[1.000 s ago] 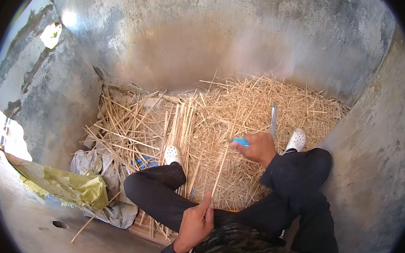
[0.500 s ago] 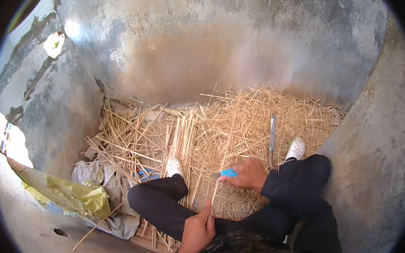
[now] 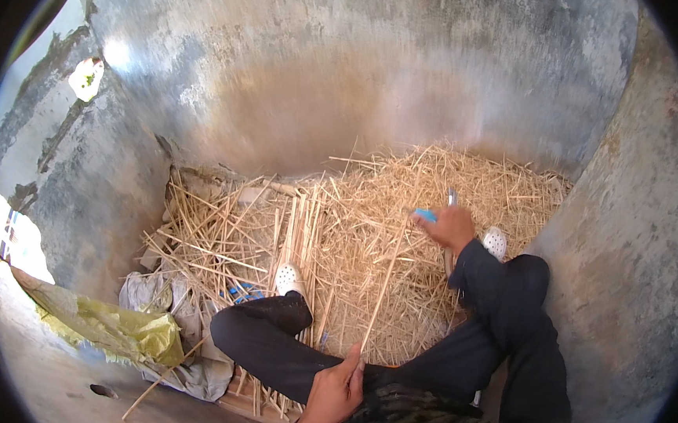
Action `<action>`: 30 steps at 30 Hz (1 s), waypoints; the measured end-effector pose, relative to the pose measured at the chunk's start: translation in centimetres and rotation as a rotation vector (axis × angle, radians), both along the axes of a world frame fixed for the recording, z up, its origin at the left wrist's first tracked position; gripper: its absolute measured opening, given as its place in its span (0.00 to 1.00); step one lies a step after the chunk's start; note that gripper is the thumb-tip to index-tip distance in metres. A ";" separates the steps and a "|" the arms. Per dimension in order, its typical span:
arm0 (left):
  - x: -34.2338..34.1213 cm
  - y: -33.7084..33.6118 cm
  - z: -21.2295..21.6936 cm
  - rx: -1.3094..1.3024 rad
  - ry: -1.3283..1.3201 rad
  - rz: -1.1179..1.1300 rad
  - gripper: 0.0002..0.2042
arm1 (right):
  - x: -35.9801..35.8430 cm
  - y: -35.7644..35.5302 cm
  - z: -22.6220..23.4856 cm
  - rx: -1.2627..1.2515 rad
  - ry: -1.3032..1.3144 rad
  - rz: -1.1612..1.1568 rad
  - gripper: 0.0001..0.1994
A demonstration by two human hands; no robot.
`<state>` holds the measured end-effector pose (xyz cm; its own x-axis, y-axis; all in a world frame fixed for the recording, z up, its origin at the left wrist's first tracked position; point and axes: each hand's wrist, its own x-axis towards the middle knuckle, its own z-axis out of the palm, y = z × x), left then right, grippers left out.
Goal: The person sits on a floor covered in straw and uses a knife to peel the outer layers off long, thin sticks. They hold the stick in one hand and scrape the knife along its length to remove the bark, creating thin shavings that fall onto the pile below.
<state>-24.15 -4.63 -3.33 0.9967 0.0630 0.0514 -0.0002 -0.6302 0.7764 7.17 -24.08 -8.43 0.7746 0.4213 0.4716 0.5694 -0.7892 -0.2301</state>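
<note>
My left hand is low in the middle, by my lap, with thumb and fingers closed on a thin pale bamboo-like strip. Away from me the strip slants up and slightly right over the straw. My right hand is farther out, wrapped round a small knife with a light blue handle. Its blade points left, near the strip's far end; whether the two touch I cannot tell. Behind the right hand a grey metal tool lies on the straw, mostly covered.
Loose straw and shavings cover the ground ahead. Longer strips lie left of centre, beside a tangled pile. My legs are folded, white clogs on both feet. A yellowish sack lies at left. Rough concrete walls enclose the spot.
My right hand has moved away from me and to the right with the knife, along the strip toward its far end. My left hand stays nearly in place, still gripping the strip.
</note>
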 end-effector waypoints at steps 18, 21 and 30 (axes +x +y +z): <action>2.5 1.9 0.0 -0.804 0.292 0.110 0.20 | -8.5 2.4 -1.0 0.253 0.160 0.273 0.27; 2.1 1.5 0.7 -0.813 0.305 0.101 0.20 | -12.7 4.4 2.5 0.083 0.192 0.400 0.28; 1.4 0.6 0.5 -0.640 0.152 0.146 0.20 | -11.4 5.5 3.1 0.028 0.035 0.388 0.34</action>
<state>-22.78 -4.05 -2.83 0.9688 0.1694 -0.1807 0.1886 -0.0316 0.9816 -4.22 -18.53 -5.37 0.5763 0.6733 0.4632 0.8156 -0.5100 -0.2734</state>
